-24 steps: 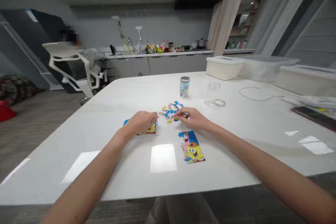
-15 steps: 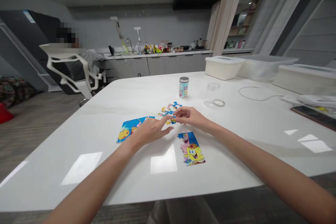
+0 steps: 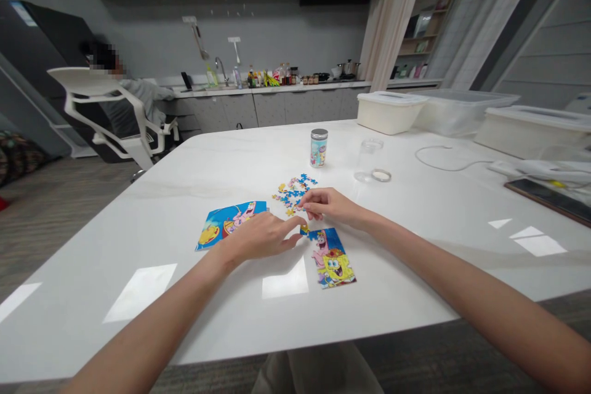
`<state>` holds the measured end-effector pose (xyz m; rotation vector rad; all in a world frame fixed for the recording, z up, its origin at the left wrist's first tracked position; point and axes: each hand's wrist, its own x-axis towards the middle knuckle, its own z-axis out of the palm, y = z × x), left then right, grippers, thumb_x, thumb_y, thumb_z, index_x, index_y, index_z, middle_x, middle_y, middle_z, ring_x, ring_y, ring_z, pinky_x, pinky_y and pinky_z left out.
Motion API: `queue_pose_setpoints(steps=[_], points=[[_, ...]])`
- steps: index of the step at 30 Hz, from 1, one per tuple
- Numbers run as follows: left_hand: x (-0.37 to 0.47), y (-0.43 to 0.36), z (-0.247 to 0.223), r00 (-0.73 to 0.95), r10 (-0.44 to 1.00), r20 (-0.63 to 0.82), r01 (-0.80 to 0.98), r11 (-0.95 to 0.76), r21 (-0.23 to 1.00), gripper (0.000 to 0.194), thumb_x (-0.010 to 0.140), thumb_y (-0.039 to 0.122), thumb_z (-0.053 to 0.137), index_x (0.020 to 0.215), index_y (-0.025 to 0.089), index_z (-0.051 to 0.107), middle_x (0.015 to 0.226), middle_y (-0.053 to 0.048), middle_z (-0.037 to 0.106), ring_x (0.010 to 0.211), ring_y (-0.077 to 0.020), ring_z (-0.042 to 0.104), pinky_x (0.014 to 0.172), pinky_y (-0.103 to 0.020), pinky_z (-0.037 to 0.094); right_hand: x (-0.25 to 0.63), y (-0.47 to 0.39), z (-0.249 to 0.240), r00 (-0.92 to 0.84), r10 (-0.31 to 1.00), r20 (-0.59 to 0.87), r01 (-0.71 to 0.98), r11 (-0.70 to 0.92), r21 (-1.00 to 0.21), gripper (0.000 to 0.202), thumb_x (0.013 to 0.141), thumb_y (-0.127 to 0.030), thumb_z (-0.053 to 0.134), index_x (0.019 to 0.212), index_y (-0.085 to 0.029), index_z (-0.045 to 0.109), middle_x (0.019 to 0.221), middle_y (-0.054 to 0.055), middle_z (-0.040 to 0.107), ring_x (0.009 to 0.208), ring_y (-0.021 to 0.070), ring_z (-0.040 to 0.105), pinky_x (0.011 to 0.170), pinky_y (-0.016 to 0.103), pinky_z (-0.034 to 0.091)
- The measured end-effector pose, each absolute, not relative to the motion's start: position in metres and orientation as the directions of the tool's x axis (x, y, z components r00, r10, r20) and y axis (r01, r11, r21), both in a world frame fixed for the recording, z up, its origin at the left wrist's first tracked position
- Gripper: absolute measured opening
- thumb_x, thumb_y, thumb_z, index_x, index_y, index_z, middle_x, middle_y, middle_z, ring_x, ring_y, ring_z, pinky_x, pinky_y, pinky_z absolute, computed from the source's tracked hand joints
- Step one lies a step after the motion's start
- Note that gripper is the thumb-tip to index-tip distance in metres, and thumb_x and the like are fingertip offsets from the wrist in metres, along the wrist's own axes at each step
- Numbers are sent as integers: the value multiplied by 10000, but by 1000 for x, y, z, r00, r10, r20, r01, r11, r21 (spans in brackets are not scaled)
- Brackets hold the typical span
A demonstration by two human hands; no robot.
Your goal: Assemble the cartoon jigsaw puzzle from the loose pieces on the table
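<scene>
- Moved since the earlier frame: left hand point(image 3: 268, 235) and one blue-and-yellow puzzle piece point(image 3: 304, 229), from the loose pieces point(image 3: 295, 191) to the assembled section point(image 3: 334, 261). Bearings below are read from that section, 12 o'clock being straight up the view.
- Table point(image 3: 231, 332): white, glossy, carrying all items listed.
- Storage tub point(image 3: 388, 116): cream, lidded, at 1 o'clock, by the far side.
- Picture sheet point(image 3: 226, 221): flat, at 10 o'clock, partly hidden behind the left hand; contact cannot be told.
- Left hand: at 10 o'clock; thumb and index finger parted, tips at the puzzle piece. Whether they pinch it cannot be told.
- Right hand point(image 3: 330, 204): at 12 o'clock; fingers curled toward the thumb at the near edge of the loose pieces. Whether anything is held cannot be told.
- Assembled section: flat, showing pink and yellow cartoon figures.
- Loose pieces: clustered at 11 o'clock.
- Jar point(image 3: 318, 151): upright, silver-lidded, at 12 o'clock beyond the loose pieces.
- Puzzle piece: by the section's 11 o'clock corner; interlocking cannot be confirmed.
</scene>
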<state>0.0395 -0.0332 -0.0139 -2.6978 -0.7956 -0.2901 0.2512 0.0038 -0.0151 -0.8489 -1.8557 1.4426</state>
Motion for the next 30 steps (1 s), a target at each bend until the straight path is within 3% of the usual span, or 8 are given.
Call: queue_pose_setpoints(steps=[10, 19, 30], points=[[41, -37, -9, 826, 522, 211, 563, -779, -276, 249, 898, 358, 444, 1017, 178, 567, 439, 59, 481, 363, -110, 358, 438, -268, 211, 253, 2, -15, -692, 722, 13, 141, 152, -978, 204, 818, -346, 626, 871, -149, 631, 641, -9, 599, 542, 81, 495, 537, 235, 382], [39, -33, -14, 799, 522, 299, 595, -759, -263, 404, 908, 431, 427, 1183, 151, 527, 445, 51, 498, 387, -122, 399, 443, -275, 222, 255, -4, -12, -777, 629, -14, 126, 134, -983, 207, 782, -331, 672, 901, -165, 636, 725, -1, 614, 623, 93, 549, 591, 234, 424], [35, -30, -13, 828, 442, 345, 536, -804, -257, 339, 972, 416, 370, 1159, 183, 531, 508, 25, 569, 393, -106, 416, 436, -267, 244, 255, -4, -14, -763, 646, -13, 132, 136, -982, 253, 753, -367, 703, 913, -178, 652, 731, 0, 619, 652, 105, 558, 606, 246, 427]])
